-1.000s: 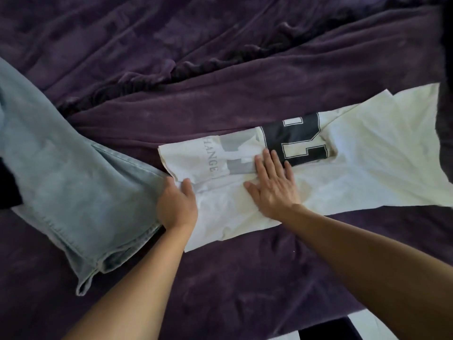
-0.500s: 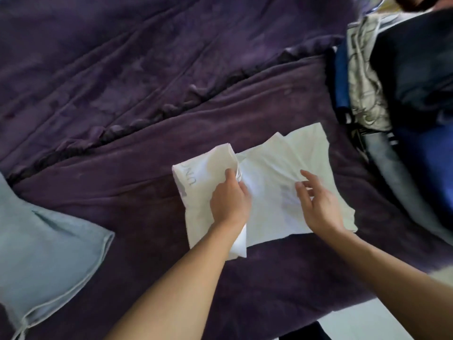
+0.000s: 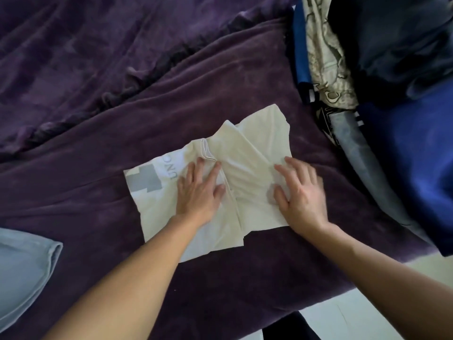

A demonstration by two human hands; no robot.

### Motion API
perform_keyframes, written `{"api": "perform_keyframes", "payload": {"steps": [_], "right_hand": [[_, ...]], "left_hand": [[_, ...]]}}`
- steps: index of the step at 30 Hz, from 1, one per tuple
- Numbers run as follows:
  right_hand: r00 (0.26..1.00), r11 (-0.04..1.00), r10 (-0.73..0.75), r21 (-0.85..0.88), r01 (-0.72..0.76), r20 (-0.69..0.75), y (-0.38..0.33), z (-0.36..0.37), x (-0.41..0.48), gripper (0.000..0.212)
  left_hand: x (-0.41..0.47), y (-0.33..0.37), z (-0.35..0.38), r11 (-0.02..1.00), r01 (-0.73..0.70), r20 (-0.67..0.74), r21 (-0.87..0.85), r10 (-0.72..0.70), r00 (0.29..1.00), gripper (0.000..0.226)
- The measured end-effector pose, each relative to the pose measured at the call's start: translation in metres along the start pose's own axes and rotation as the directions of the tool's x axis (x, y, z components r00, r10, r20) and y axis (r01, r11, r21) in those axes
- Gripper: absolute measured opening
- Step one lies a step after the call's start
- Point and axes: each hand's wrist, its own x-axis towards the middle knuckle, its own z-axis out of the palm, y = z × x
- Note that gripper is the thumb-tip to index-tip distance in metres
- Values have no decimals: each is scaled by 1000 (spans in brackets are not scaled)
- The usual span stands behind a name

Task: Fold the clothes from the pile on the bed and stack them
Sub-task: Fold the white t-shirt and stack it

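Two hands rest flat on the white T-shirt (image 3: 247, 153), folded into a rough rectangle at mid-bed on the purple blanket (image 3: 220, 84). The left hand (image 3: 199, 192) and right hand (image 3: 300, 192) lie open, palms down, gripping nothing. The cloth appears light, limp and liable to unfold; lifting from beneath both side edges looks advisable. The unfolded pile (image 3: 382, 57) lies far right.
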Motion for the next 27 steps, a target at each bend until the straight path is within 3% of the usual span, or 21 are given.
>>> {"api": "perform_keyframes", "payload": {"steps": [3,5,7,10,11,14,15,16,17,18,19,21,22,24,27], "right_hand": [[980,978,-198,64,197,9,-38,16,-14,28],[958,958,-276,109,267,81,-61,30,-28,29],[948,961,-264,133,243,179,-78,45,-40,37],[972,985,-3,167,-38,235,-96,55,-47,52],[978,986,19,160,-54,208,-103,56,-49,51],[971,969,-161,214,122,176,-138,59,-71,23],[949,960,-124,278,40,289,-154,61,-83,15],[882,940,-14,307,-149,471,-168,66,-94,22],[750,875,124,286,-392,649,-182,73,-104,35],[596,740,245,250,-624,764,-197,82,-113,44],[489,558,334,250,-791,806,-209,93,-120,48],[411,250,494,328,-911,766,-230,114,-123,42],[392,162,567,369,-915,724,-241,121,-122,43],[352,46,633,420,-906,689,-261,134,-120,49],[281,-42,625,390,-920,728,-281,148,-124,39]], "left_hand": [[4,-35,-28,995,-2,-334,-101,-32,942,38],[1,-70,-46,989,123,-412,-86,-147,899,35],[-1,-99,-56,981,189,-306,-33,-190,933,44],[0,-125,-64,976,178,-176,-129,-199,964,37],[1,-130,-67,961,186,-164,-207,-221,961,29],[8,-141,-75,918,198,-113,-344,-249,962,8],[11,-146,-77,918,185,-83,-350,-227,970,9],[14,-149,-78,918,177,-45,-354,-206,978,11],[16,-153,-80,920,173,-8,-352,-188,982,13],[18,-158,-80,922,167,24,-348,-170,985,15],[21,-164,-81,926,159,44,-344,-153,987,16],[24,-176,-81,932,143,64,-335,-128,990,15],[25,-182,-82,931,135,68,-338,-118,991,14],[27,-196,-84,928,138,71,-345,-121,990,15],[26,-215,-88,923,193,73,-333,-179,981,15]]}}
